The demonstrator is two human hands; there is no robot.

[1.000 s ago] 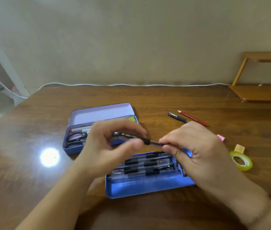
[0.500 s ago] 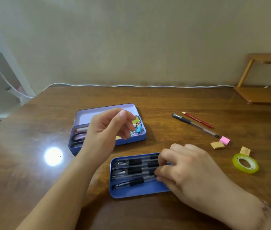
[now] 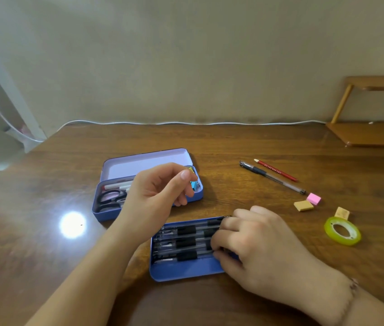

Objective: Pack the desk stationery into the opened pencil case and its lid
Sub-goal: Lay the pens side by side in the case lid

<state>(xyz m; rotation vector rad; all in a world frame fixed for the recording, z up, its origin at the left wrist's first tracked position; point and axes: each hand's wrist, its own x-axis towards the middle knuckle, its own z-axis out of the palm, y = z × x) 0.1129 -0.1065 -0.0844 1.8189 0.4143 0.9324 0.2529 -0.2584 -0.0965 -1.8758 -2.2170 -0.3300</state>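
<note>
No legible writing — red pencil print blurred, pens unbranded.

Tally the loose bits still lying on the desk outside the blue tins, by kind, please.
Pens: 1
Pencils: 1
Erasers: 2, pink and tan
Tape rolls: 1
Total: 5

Beige wall; brown wooden desk, lamp glare; white cable; wooden shelf right.
</note>
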